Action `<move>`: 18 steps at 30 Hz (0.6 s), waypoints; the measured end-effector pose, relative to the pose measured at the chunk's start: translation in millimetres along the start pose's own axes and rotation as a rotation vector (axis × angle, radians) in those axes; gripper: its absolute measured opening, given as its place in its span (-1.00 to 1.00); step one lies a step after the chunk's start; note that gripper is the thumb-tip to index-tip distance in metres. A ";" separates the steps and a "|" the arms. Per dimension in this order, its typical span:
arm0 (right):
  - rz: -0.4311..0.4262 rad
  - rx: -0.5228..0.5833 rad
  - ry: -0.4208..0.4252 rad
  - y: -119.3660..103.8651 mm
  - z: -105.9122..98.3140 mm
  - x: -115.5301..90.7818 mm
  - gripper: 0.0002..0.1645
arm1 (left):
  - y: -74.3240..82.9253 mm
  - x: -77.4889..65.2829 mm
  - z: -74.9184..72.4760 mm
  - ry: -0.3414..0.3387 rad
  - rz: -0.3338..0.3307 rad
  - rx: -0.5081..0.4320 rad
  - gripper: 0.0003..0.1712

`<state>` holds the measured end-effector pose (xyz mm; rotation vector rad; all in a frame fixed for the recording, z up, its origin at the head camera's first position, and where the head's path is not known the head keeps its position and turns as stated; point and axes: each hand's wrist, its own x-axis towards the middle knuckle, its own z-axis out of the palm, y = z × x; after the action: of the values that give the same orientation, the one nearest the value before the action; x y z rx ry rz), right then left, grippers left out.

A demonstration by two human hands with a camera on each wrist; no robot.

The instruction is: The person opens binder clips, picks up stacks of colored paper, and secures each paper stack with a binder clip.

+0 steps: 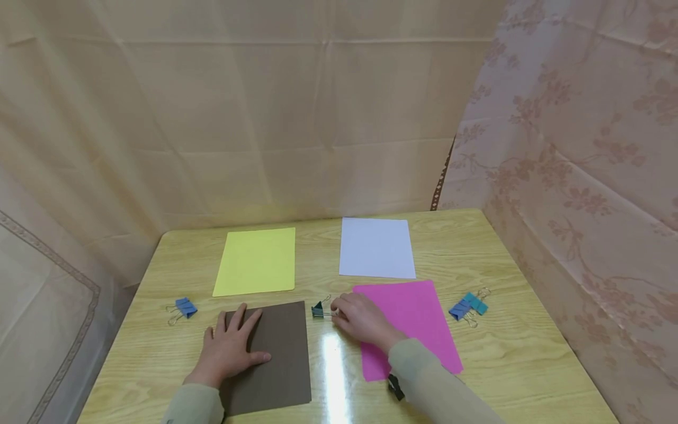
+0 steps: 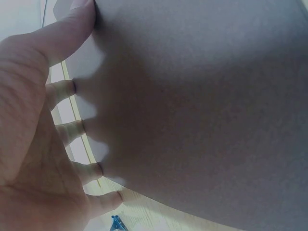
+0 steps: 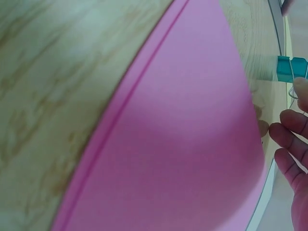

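A dark brown sheet (image 1: 281,359) lies near the table's front left, and my left hand (image 1: 228,347) rests on its left part with fingers spread. In the left wrist view the fingertips touch the brown sheet (image 2: 202,110) along its edge. Just right of that sheet is a teal binder clip (image 1: 318,310). My right hand (image 1: 362,318) pinches a wire handle of it, reaching over the pink sheet (image 1: 418,324). The right wrist view has the binder clip (image 3: 285,70) at the right edge, partly cut off, with fingers at its wire.
A yellow sheet (image 1: 256,262) and a white sheet (image 1: 376,247) lie at the back of the wooden table (image 1: 318,253). One blue binder clip (image 1: 185,307) is at left; another blue clip (image 1: 459,309) touches a teal clip (image 1: 477,302) at right. A black object (image 1: 395,387) shows below the right sleeve.
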<state>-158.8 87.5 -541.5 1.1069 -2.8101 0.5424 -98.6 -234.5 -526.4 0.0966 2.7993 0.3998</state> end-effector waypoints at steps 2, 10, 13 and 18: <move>0.024 0.023 -0.012 0.4 -0.7 -0.2 -0.73 | -0.2 0.0 0.2 0.000 0.000 0.003 0.24; 0.091 0.088 -0.046 2.4 -2.5 -1.6 -0.63 | 0.1 0.8 0.7 0.002 -0.003 0.006 0.25; 0.097 0.097 -0.048 2.7 -3.8 -2.0 -0.58 | -0.1 1.0 1.0 0.004 -0.002 0.005 0.25; 0.105 0.104 -0.067 2.5 -5.2 -1.1 -0.45 | -1.0 0.7 1.7 0.010 0.003 0.012 0.25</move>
<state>-160.0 91.7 -537.5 1.0176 -2.9417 0.6809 -98.8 -234.9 -528.4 0.1019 2.8116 0.3856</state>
